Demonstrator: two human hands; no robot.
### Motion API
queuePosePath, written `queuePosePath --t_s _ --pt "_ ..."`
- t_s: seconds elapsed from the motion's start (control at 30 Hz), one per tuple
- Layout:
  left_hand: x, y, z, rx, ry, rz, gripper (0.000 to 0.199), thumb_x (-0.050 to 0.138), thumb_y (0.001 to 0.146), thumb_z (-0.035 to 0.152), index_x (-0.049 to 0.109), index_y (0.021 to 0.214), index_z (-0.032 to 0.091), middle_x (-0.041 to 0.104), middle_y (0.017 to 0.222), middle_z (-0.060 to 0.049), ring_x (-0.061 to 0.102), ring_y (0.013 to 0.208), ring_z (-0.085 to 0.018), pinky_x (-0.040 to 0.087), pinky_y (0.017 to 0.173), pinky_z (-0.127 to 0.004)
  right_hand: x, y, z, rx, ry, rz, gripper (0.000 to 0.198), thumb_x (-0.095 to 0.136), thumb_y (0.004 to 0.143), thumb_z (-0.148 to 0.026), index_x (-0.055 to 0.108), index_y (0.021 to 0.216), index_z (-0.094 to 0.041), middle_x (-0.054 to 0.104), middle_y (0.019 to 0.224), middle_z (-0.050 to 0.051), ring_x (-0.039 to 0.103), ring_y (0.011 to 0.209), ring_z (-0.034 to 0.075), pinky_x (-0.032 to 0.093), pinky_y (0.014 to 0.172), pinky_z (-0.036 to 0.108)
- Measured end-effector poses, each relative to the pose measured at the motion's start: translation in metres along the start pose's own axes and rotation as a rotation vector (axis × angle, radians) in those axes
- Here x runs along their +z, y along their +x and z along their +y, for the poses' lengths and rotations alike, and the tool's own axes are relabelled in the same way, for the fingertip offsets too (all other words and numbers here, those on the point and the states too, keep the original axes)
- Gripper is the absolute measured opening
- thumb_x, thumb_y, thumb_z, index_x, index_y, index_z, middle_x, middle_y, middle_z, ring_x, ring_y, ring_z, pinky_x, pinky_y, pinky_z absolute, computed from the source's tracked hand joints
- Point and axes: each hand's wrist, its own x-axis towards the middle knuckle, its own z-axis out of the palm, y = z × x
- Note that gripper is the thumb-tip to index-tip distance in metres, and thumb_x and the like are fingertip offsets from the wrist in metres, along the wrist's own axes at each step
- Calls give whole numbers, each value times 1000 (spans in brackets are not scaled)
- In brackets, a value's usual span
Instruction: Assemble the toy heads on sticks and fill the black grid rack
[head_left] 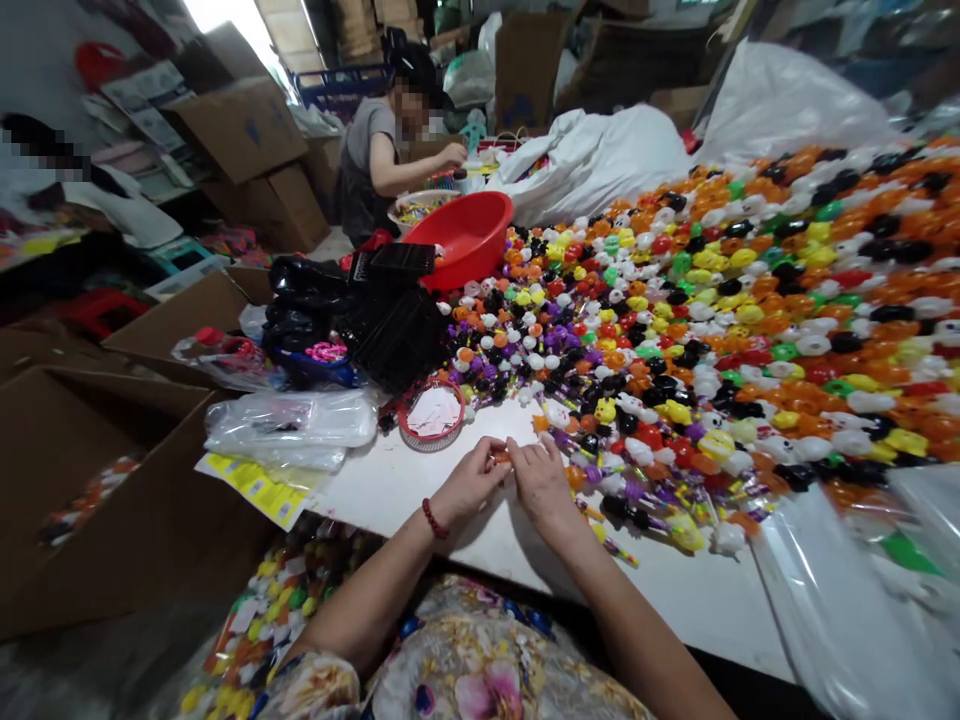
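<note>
My left hand [472, 482], with a dark red bead bracelet on the wrist, pinches a small orange piece [500, 457] above the white tabletop [420, 500]. My right hand [541, 486] meets it from the other side, fingers bent and closed at the same piece; the fingers hide most of it, so its kind cannot be made out. Just right of my hands lies a big heap of colourful plastic character-topped sticks [637, 400], some like pens with patterned shafts. Beyond my left hand stands a small red basket [431, 440] holding white paper labels.
Clear plastic bags [292, 425] and a yellow printed sheet [259, 490] lie at the left. Black packs [397, 335] and a red basin [465, 240] stand farther back. Open cardboard boxes [97, 590] flank the table. Another person [375, 150] works across it. More plastic sheets [832, 590] lie right.
</note>
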Motion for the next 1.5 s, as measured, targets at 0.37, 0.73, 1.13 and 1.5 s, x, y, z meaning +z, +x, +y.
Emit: queuePosePath --t_s 0.37,0.73,1.13,1.5 --pt "-66 122 38 179 636 647 14 56 86 20 61 99 19 62 104 -10 60 102 -23 48 96 -38 -3 -35 -3 -45 209 262 43 36 99 -14 47 140 -15 72 88 10 69 71 21 59 63 32" --pt "-96 217 72 -97 784 468 43 54 83 9 55 126 14 56 126 -17 61 114 -26 44 98 -32 -21 -65 4 -49 208 298 47 36 96 -11 43 142 -15 75 90 10 73 75 21 62 64 30" --pt "-94 210 61 65 759 183 21 76 70 24 66 88 18 64 89 -4 61 87 -21 49 82 -30 -10 -66 5 88 314 261 51 37 97 -18 41 148 -19 73 115 12 72 100 25 63 81 38" --pt "-43 100 63 147 -380 -68 48 80 66 56 66 91 18 61 84 0 57 72 -11 51 67 -26 -64 -44 7 314 590 275 39 47 99 -33 60 134 -20 73 118 10 72 101 22 60 84 32"
